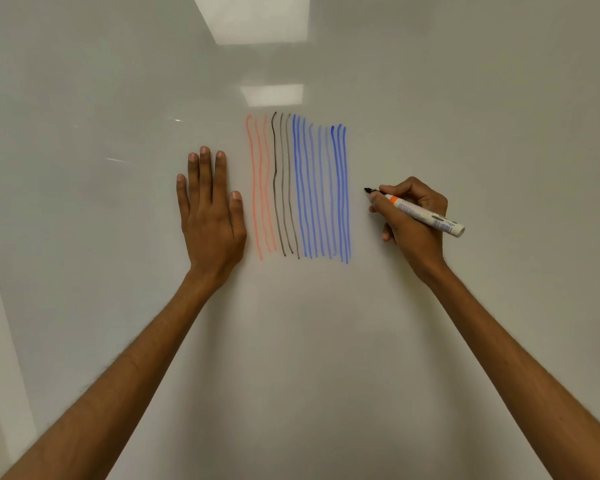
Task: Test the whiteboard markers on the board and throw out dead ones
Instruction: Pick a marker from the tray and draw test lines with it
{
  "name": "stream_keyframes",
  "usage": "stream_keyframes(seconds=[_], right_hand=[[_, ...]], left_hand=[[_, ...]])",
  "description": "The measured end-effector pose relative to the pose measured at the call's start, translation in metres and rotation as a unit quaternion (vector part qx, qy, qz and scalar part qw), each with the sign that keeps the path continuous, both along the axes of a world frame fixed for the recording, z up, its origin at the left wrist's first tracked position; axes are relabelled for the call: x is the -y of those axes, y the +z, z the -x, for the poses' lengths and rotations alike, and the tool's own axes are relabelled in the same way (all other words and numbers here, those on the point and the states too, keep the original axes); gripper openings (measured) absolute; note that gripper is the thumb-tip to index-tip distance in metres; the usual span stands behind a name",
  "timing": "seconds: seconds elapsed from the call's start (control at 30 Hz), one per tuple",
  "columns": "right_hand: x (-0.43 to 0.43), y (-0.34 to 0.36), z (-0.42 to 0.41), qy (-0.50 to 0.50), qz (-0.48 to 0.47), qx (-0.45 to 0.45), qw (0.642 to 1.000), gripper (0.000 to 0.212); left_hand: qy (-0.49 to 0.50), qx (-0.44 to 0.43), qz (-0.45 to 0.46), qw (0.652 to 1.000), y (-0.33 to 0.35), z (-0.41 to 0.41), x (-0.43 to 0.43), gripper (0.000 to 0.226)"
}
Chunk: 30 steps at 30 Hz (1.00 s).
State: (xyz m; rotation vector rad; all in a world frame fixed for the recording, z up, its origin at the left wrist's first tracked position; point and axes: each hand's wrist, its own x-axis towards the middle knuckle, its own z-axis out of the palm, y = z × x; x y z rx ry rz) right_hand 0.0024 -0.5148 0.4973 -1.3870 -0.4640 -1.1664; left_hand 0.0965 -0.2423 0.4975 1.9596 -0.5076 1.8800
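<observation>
The whiteboard (pixel 465 98) fills the view. My right hand (pixel 411 216) grips an uncapped white marker (pixel 426 214) with an orange band and a dark tip. Its tip sits at the board just right of the drawn lines. Those test lines (pixel 298 188) run vertically: three orange on the left, three black in the middle, several blue on the right, some of them faint. My left hand (pixel 212 209) lies flat on the board with straight fingers, just left of the orange lines.
Ceiling lights reflect in the glossy board above the lines. A pale wall or board edge (pixel 0 341) runs down the far left. Bare board spreads to the right of and below the lines.
</observation>
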Motion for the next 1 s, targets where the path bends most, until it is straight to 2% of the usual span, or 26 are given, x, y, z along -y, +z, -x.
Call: stream_keyframes(seconds=[0.43, 0.6, 0.8, 0.9, 1.0], right_hand=[[0.003, -0.076, 0.006, 0.025, -0.025, -0.057, 0.998, 0.011], [0.004, -0.088, 0.007, 0.03, -0.02, -0.073, 0.997, 0.021], [-0.001, -0.103, 0.013, 0.014, 0.0, -0.098, 0.995, 0.019], [-0.006, -0.113, 0.018, 0.019, 0.019, -0.109, 0.994, 0.009], [-0.013, -0.13, 0.026, 0.043, 0.019, -0.129, 0.99, 0.009]], left_hand=[[-0.008, -0.01, -0.006, 1.0, -0.005, 0.002, 0.0, 0.056], [-0.036, -0.012, -0.011, 0.999, -0.023, 0.006, -0.001, 0.056], [-0.095, -0.065, -0.008, 0.993, -0.064, 0.02, -0.007, 0.054], [-0.1, -0.097, -0.009, 0.99, -0.083, 0.031, -0.011, 0.056], [-0.094, -0.141, -0.005, 0.986, -0.106, 0.043, -0.012, 0.062]])
